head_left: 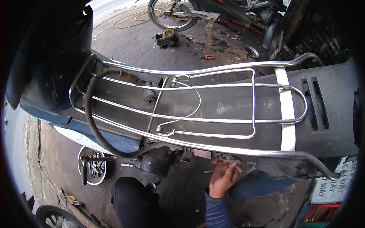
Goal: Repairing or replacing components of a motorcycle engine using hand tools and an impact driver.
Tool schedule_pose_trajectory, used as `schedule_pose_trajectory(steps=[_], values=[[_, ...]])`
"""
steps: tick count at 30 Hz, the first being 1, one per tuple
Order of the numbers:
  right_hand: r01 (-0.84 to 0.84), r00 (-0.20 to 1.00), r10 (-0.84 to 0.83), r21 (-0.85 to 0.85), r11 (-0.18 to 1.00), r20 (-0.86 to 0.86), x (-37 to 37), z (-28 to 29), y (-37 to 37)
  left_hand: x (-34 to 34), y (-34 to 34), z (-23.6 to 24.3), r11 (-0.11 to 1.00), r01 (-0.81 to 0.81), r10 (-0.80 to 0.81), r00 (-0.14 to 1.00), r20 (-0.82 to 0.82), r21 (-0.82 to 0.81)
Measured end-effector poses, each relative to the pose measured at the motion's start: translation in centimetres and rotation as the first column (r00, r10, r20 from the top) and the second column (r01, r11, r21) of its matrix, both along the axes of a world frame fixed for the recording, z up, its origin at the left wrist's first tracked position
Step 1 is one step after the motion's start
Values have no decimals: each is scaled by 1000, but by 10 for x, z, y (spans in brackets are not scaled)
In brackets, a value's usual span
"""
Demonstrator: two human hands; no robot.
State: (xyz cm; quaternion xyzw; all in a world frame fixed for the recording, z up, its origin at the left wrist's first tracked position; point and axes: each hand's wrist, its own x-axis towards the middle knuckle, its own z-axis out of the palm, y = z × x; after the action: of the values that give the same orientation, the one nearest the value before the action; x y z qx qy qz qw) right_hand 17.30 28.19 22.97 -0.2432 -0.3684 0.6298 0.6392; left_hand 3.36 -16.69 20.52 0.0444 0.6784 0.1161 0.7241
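Observation:
My right hand (223, 177) is palm up below the near edge of a scooter body, its fingers curled around a small part beneath the rim that I cannot make out. Just above it runs the tube of a chrome rack (254, 152), which lies over the long dark panel (224, 99). A black hose (89, 110) loops over the rack's left end, and a metal fitting (149, 95) sits between its bars. A black cylindrical housing (152, 166) hangs below, left of my hand. My left hand is not in view.
A white bowl of sockets (97, 169) is at lower left, near a wheel (53, 218). My dark-clad knee (129, 197) and a blue-clad leg (262, 184) are below. Beyond stand another motorbike (197, 17), orange pliers (208, 57) and loose parts; signboards (327, 182) lean at right.

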Motion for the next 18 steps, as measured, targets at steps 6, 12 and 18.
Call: schedule_pose_trajectory(steps=[6,12,18], values=[[64,956,-156,342,938,249,3,-13,0,-4,-8,7,997,79,-79,997,-16,0],[39,772,-403,596,802,491,-14,-10,-20,-55,22,91,788,614,-612,789,50,-48],[-107,981,89,-99,989,-173,-6,17,1,-62,183,238,210,925,-467,379,-799,317]])
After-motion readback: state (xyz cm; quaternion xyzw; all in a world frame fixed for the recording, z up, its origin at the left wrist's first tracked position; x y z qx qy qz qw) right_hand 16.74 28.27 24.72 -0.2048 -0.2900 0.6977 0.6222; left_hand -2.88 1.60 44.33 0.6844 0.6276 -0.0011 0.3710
